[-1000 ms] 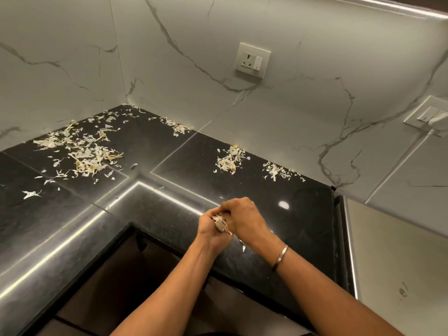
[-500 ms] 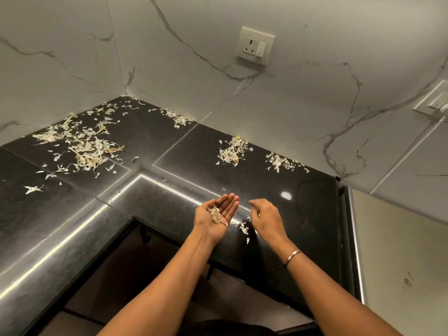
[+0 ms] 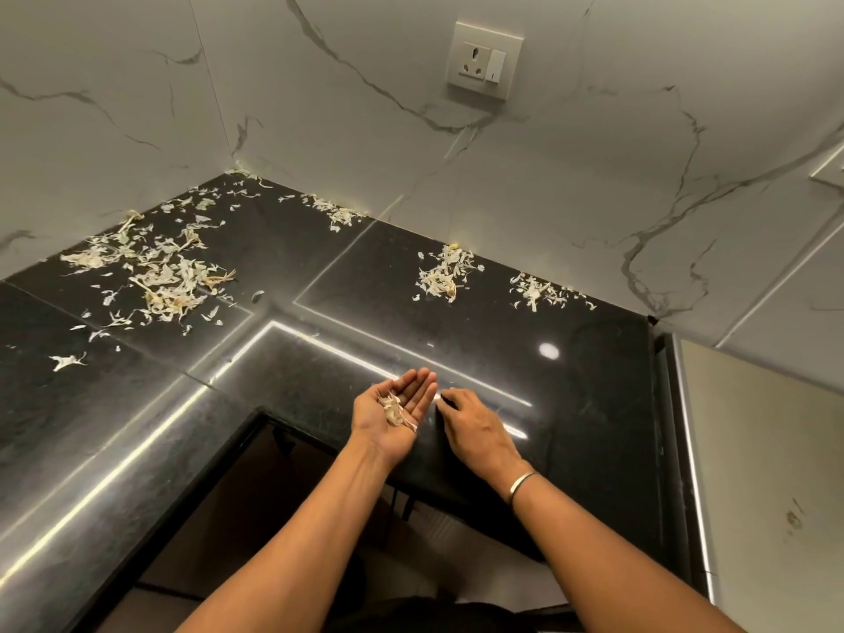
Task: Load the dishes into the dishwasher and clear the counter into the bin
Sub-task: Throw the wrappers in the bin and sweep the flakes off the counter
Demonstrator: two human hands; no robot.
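Left hand (image 3: 375, 421) cupped, peels (image 3: 393, 411) on palm; right hand (image 3: 477, 429) beside

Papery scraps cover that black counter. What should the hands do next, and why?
Probably the right hand pinches the small pale flake at its fingertips and drops it into the palm-up left hand, which holds a few pale papery peels; it looks the nearest scrap on the glossy black stone counter.

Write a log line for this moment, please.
left hand: palm up, carrying peels | right hand: fingertips at counter | peel piles: uncollected
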